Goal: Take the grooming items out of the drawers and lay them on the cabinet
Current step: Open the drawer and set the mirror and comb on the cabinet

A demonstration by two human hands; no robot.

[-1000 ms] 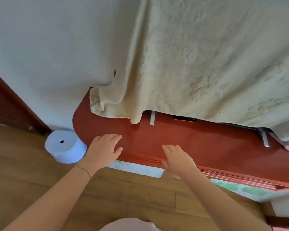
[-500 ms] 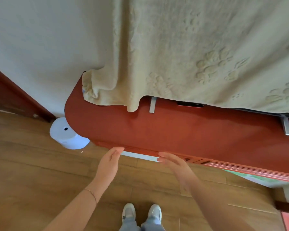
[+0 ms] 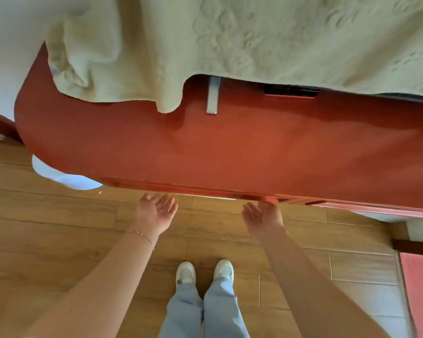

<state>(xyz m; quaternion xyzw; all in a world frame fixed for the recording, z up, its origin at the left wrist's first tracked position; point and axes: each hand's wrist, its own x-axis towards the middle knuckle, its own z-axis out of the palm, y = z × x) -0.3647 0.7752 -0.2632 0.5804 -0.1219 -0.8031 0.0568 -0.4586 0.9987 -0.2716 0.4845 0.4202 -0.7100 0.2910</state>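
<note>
A glossy red cabinet top stretches across the view from above. Its front edge hides the drawers below; no grooming item shows. My left hand is just below the front edge, palm up, fingers apart, holding nothing. My right hand is beside it to the right, palm turned inward, fingers reaching up under the edge, holding nothing.
A cream blanket with paw prints hangs over the back of the cabinet. A metal bracket and a dark slot sit under its hem. A white round device stands on the wooden floor at the left. A red mat lies at the right.
Both hands came off the cabinet top and dropped below its front edge, turning palm up. The view tilted down, bringing my legs and shoes in.
</note>
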